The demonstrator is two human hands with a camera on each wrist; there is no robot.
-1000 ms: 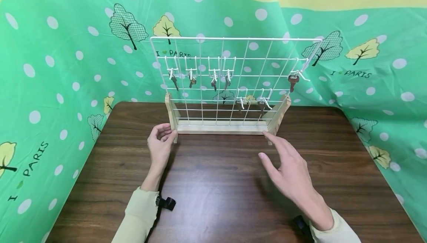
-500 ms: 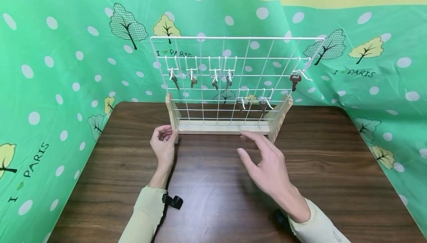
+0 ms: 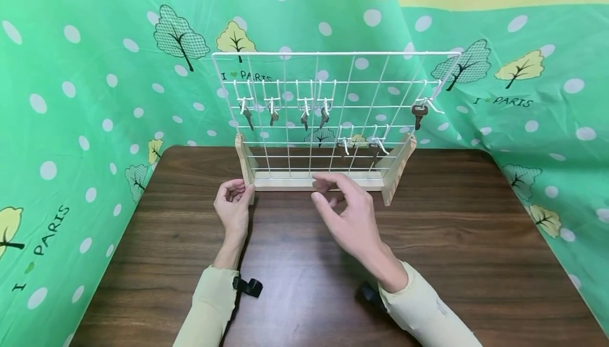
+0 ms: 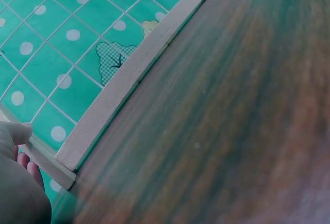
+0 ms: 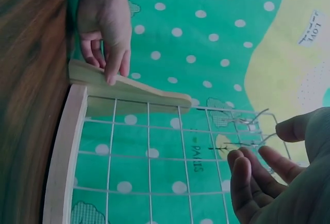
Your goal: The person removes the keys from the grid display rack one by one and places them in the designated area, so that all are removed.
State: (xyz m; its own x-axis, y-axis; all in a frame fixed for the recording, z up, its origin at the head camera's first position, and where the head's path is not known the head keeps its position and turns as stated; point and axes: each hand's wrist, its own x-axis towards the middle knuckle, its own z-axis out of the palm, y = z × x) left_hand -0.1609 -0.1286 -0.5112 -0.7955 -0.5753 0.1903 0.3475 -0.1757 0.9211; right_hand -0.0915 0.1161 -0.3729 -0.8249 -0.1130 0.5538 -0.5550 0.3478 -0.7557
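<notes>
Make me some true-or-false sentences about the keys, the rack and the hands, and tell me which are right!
1. The left hand holds the rack's wooden side. True.
2. The right hand holds a key. False: nothing shows between its fingers.
3. The keys lie on the table. False: they hang from white hooks.
4. The wire grid is white. True.
5. The cloth behind is plain red. False: it's green and yellow with pale spots.

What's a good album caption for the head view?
Left hand gripping a rack of keys, right hand in front.
</notes>
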